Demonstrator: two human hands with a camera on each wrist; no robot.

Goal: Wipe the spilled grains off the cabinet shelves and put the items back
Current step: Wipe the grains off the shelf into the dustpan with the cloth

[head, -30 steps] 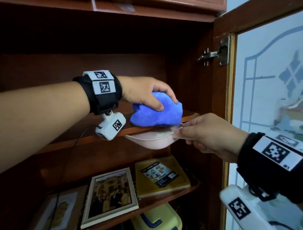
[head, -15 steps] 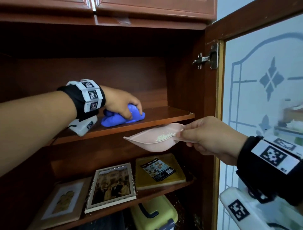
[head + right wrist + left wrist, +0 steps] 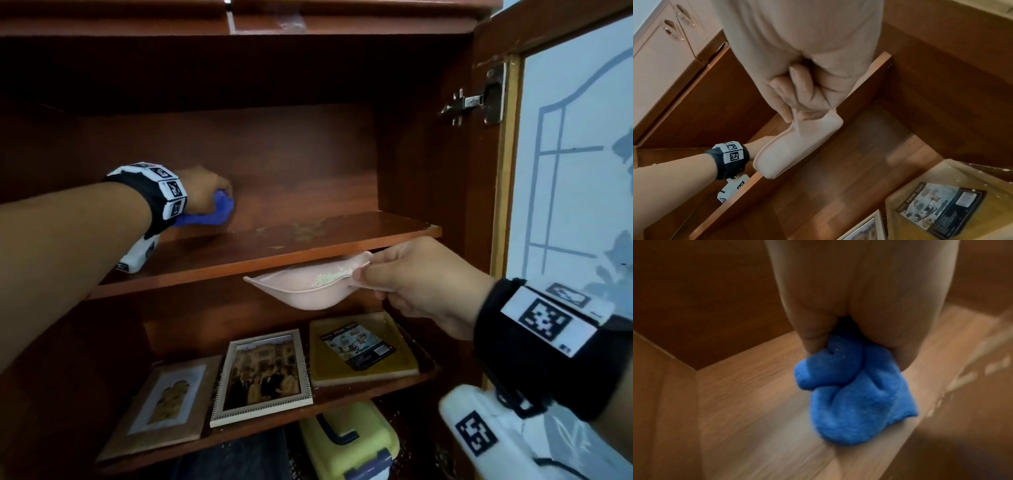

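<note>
the pink dustpan-like dish (image 3: 301,291) lies with its long axis running left to right along the front edge of the upper shelf (image 3: 308,250), just below that edge, its pointed lip facing left and its open side up. a small heap of pale grains (image 3: 330,275) sits in it near the held end. the right hand (image 3: 418,284) pinches the dish's right end, thumb on top and curled fingers (image 3: 797,87) beneath, as the right wrist view shows.

the left hand (image 3: 202,192) is deep at the back left of the same shelf, fingers bunched tightly around a blue cloth (image 3: 855,394). the cloth hangs out below the fist as a crumpled wad and presses on the shelf board near the rear corner. a pale smear with scattered grains marks the shelf to the right of the cloth, well apart from it.

on the lower shelf lie two framed pictures (image 3: 263,373) and a yellow food tray (image 3: 359,349), flat, side by side. below them stands a yellow lidded box (image 3: 346,442).
</note>
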